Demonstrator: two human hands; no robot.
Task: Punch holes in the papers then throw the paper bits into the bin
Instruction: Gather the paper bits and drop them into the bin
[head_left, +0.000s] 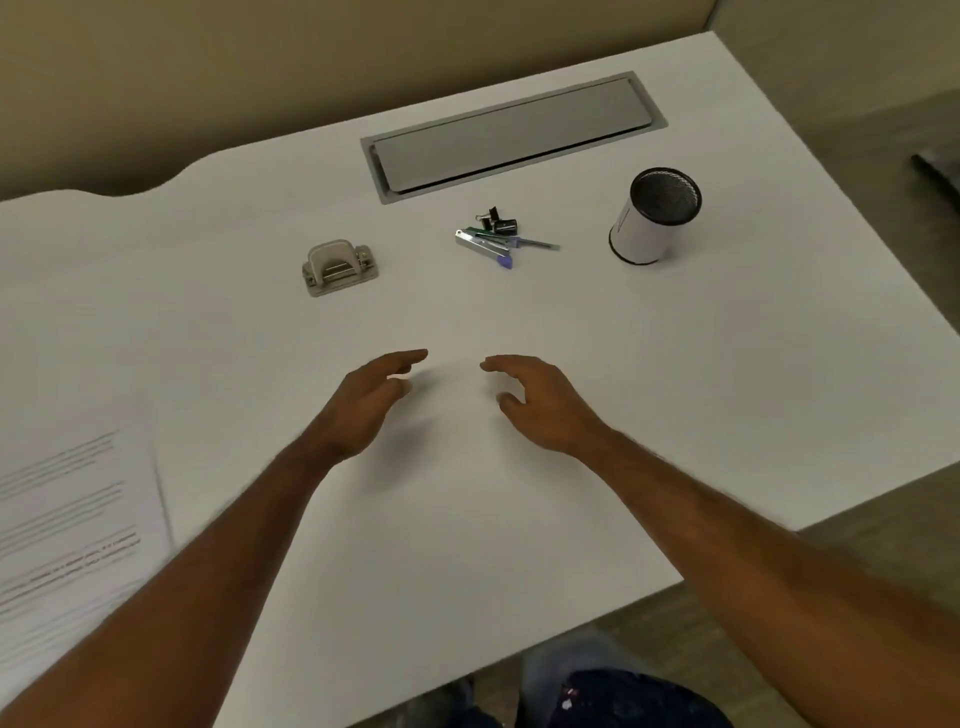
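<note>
Across the white tabletop I see my left hand and right hand side by side over the middle, fingers loosely spread and holding nothing, the hole punch farther off to the left, printed papers at the near left, and a mesh cup far right.

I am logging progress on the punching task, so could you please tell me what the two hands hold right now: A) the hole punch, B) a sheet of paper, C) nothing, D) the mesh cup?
C: the left hand and right hand hover bare over the desk, while the hole punch sits untouched farther back.
</note>
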